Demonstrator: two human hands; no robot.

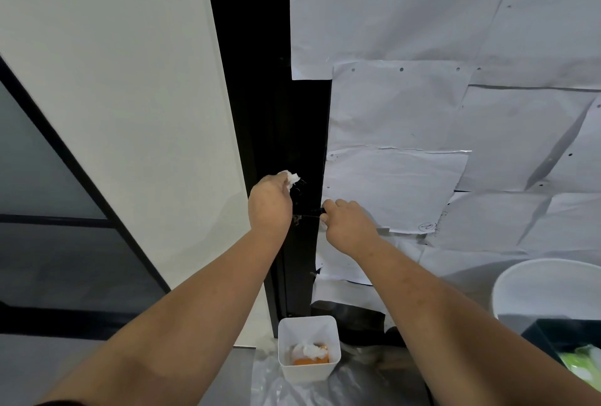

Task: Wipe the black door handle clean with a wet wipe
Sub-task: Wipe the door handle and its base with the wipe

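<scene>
Head view, both arms raised to the black door point(260, 87).

Left hand point(270, 202): fingers closed around a bunched white wipe point(291, 177), pressed against the dark hardware at the door's right edge, just above the handle point(313, 211). Wipe protrudes from the top of the fist. Exact contact patch is hard to read, black on black.

Right hand point(349, 223): fingers curled over the free outer end of the handle, clamped on it. Judgement: it steadies the lever so it does not swing under wiping pressure.

Hands apart, one at each end of the handle; a short bare stretch of lever shows between them.

Handle location: horizontal, on the door's right edge, beside the paper sheets point(422, 106) covering the panel to the right.

Below, on the floor at the door's foot: small white bin point(309, 366) holding a crumpled white wad over something orange. Judgement: placed directly under the work for dropping used wipes.

Stage, judged: wiping under way at the pivot end; the gripped outer end remains to be covered.

Risk: the wipe may snag on the protruding hardware.
</scene>
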